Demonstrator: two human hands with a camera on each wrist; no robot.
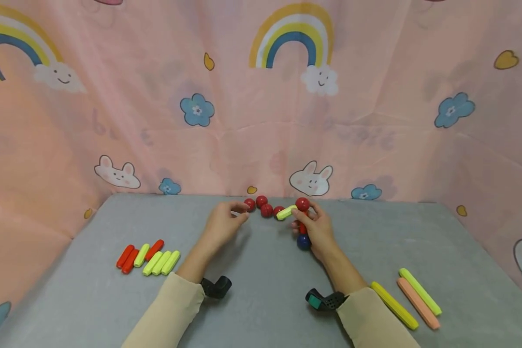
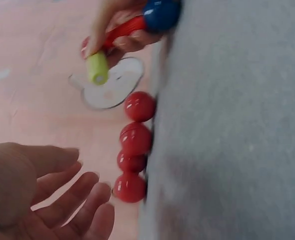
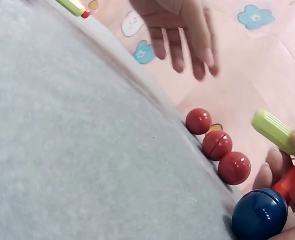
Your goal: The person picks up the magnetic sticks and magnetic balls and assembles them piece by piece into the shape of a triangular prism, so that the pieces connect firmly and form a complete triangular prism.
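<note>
My right hand (image 1: 321,229) grips a joined piece: a blue ball (image 1: 303,242) at the bottom, a short red rod (image 1: 303,227) rising from it, and a red ball (image 1: 302,204) on top. From the upper ball a short yellow-green rod (image 1: 285,213) points left; the right wrist view shows the free end of this yellow-green rod (image 3: 273,132). Several loose red balls (image 2: 140,106) lie in an uneven row at the table's back edge. My left hand (image 1: 223,222) hovers beside the leftmost ball, fingers relaxed, holding nothing.
On the left of the grey table (image 1: 261,299) lie several short red rods (image 1: 125,256) and yellow-green rods (image 1: 171,262). Three longer rods lie at front right: yellow (image 1: 394,305), peach (image 1: 418,303) and yellow-green (image 1: 420,291). A pink patterned curtain (image 1: 243,154) hangs behind.
</note>
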